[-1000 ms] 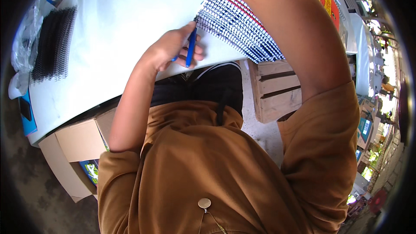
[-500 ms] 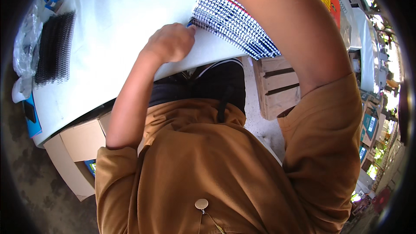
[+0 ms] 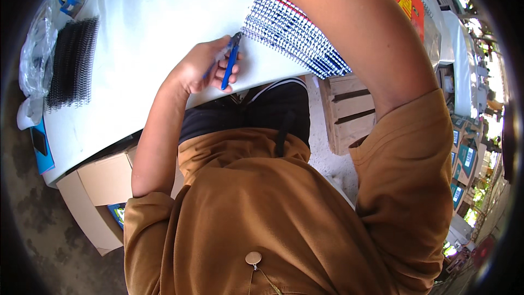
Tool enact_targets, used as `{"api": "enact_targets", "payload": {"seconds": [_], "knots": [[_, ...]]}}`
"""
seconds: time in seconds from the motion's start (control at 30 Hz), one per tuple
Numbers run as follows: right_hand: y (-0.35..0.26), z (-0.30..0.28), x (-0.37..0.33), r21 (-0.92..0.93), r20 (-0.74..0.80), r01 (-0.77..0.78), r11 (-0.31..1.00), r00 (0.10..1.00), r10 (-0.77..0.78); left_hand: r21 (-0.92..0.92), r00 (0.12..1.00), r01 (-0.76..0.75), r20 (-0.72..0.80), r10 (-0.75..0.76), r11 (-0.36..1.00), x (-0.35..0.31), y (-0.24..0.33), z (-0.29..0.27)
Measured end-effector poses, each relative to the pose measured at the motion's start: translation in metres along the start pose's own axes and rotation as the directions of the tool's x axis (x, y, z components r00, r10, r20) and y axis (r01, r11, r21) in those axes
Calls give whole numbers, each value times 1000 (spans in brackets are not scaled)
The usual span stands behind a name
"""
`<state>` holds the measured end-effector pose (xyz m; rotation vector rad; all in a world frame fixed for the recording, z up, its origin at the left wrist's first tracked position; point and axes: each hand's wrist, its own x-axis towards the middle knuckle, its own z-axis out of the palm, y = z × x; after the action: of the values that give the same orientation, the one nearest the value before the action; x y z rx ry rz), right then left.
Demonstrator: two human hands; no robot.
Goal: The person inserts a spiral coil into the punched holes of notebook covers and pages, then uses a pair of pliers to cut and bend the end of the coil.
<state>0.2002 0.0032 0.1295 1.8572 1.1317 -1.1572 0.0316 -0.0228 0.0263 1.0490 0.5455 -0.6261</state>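
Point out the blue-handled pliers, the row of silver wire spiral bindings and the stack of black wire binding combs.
blue-handled pliers [image 3: 230,66]: head view, on the blue handle.
row of silver wire spiral bindings [image 3: 297,38]: head view, mid-row on the coils.
stack of black wire binding combs [image 3: 72,61]: head view, centre of the stack.

Sunlit white table [image 3: 136,16]; wooden crate [image 3: 349,112] beside it; cardboard box [image 3: 101,186] on grey ground [image 3: 49,240].
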Motion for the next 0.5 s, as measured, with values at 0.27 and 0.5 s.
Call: {"api": "enact_targets", "payload": {"seconds": [0.27,0.5], "knots": [[2,2,-13,-3,29,-12,1000,1000,12,107,980,36,190,-56,994,-18,20,3],[7,2,-23,20,89,-47,999,995,45,-389,868,-354,202,454,850,-9,2,46]]}}
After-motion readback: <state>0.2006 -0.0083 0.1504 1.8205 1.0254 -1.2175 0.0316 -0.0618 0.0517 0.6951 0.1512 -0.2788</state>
